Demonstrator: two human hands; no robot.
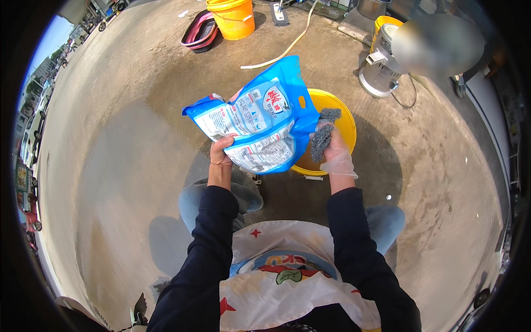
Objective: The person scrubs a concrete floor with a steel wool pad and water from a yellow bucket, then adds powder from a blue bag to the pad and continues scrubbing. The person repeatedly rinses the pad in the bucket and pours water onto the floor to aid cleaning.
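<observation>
A blue and white plastic packet (pixel 257 124), which looks like washing powder and bears writing, is held tilted in front of me. My left hand (pixel 222 151), bare, grips its lower left edge, thumb on top. My right hand (pixel 334 145), in a thin clear plastic glove, is closed around grey steel wool scourers (pixel 321 142) at the packet's right edge. Whether those fingers also pinch the packet is hidden. Under the packet and right hand stands a yellow bucket (pixel 351 124) with brownish liquid inside, partly covered from view.
An orange-yellow bucket (pixel 232 20) and a pink and black tub (pixel 200 31) stand ahead on wet concrete. Near them lie a pale hose (pixel 290 47) and a flat mop head (pixel 279 14). At right stands a metal appliance (pixel 379 74) with a cord. Parked vehicles line the far left.
</observation>
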